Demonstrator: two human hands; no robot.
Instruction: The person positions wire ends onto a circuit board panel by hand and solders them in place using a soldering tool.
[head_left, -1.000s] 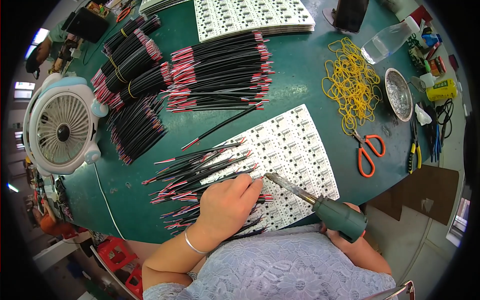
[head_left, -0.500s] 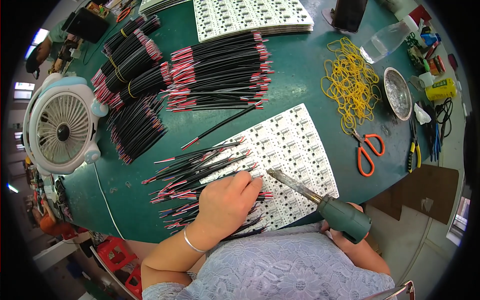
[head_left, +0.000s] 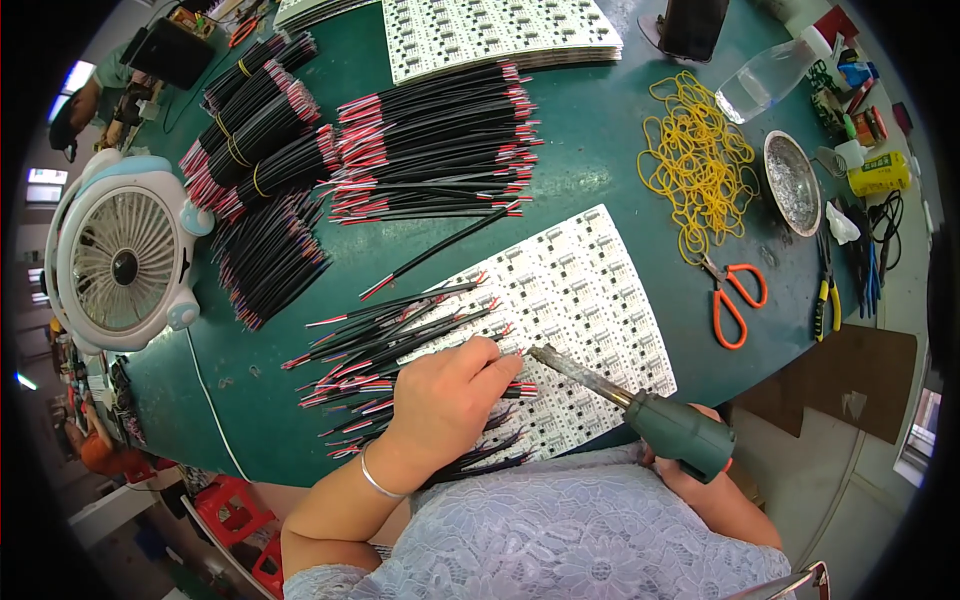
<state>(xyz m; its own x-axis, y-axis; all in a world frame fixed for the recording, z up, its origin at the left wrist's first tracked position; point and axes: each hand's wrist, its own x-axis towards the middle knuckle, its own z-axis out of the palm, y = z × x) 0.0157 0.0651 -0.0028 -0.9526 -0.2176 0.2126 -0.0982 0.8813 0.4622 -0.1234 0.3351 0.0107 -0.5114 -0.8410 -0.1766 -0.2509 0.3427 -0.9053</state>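
Note:
A white sheet of circuit boards (head_left: 600, 310) lies tilted on the green table, with several black cables (head_left: 400, 335) with red and white stripped ends across its left side. Over these cables, my left hand (head_left: 450, 390) is closed in a pinch on a cable, whose tip (head_left: 517, 354) shows at the fingertips. Gripped in my right hand (head_left: 690, 478) is a green soldering iron (head_left: 685, 437), which hides most of its fingers. The iron's metal tip (head_left: 540, 354) points left and almost meets the cable end; whether they touch cannot be made out.
Behind lie stacked cables (head_left: 435, 140), tied cable bundles (head_left: 240, 140) and more board sheets (head_left: 500, 35). A fan (head_left: 125, 265) stands left. On the right are yellow rubber bands (head_left: 695, 165), orange-handled cutters (head_left: 735, 300), a metal bowl (head_left: 793, 185), a bottle (head_left: 770, 80) and pliers (head_left: 826, 295).
The soldering iron has moved slightly left and down, bringing its tip closer to my left fingertips. My left hand has shifted slightly left and keeps its pinch.

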